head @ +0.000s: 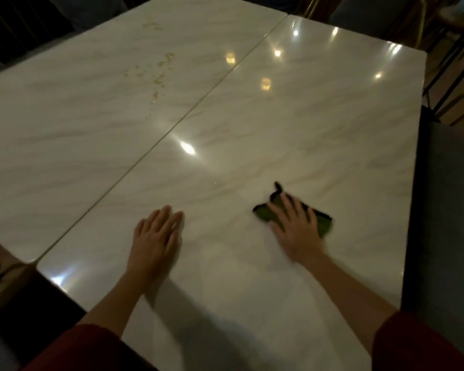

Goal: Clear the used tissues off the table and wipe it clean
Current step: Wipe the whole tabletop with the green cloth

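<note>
Two white marble-look tables stand pushed together; the right table (306, 129) is under my hands and the left table (65, 124) lies beyond the seam. My right hand (295, 228) presses flat on a green cloth (324, 223) with dark edges, fingers spread over it, near the right table's right side. My left hand (156, 236) rests flat on the same table with fingers together, holding nothing. Yellowish crumbs and stains (156, 73) dot the left table's far part. No tissues are in view.
A grey seat (450, 210) runs along the right table's right edge. Dark chairs and metal chair legs (445, 76) stand at the far right and back. A dark gap and a brown surface (6, 277) lie at the near left corner.
</note>
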